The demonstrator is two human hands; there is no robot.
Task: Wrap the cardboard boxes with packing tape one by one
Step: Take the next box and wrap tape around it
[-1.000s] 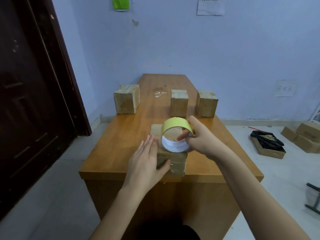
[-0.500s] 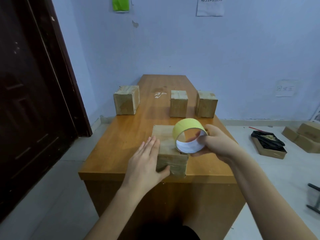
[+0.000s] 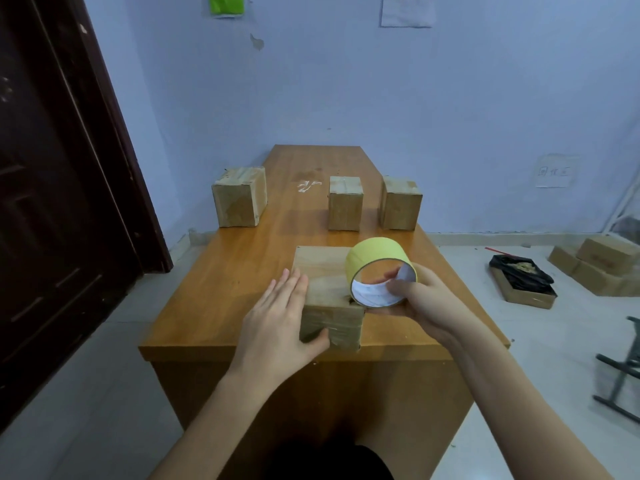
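A brown, tape-glossed cardboard box (image 3: 329, 292) sits at the wooden worktop's (image 3: 228, 292) near edge. The left hand (image 3: 277, 323) lies flat against it; the right hand (image 3: 419, 303) grips a yellow tape roll (image 3: 377, 261) at its right top edge.

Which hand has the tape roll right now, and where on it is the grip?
The right hand grips the tape roll at its near rim, thumb inside the core. The left hand holds nothing, lying flat against the near box.

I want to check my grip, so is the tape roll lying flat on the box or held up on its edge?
On its edge: the right hand holds the tape roll with its core opening facing the camera.
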